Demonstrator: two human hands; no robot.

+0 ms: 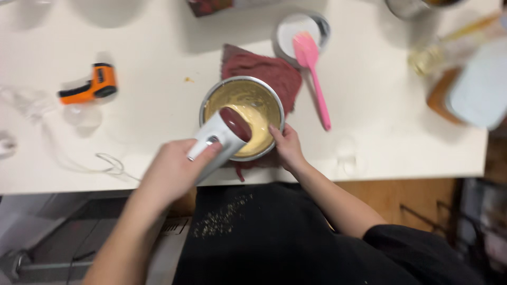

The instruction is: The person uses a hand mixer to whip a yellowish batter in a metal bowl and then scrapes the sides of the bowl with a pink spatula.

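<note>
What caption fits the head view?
Left hand holds hand mixer over batter bowl; right hand steadies its rim.

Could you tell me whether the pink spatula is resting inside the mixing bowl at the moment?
No, the pink spatula lies on the white table to the right of the metal mixing bowl, its blade on a small round container.

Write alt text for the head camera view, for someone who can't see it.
Seen from above, a person's left hand holds a white hand mixer over a metal bowl of pale yellow batter, while the right hand steadies the bowl's rim. The bowl sits on a dark red cloth on a white table, with a pink spatula beside it.
</note>
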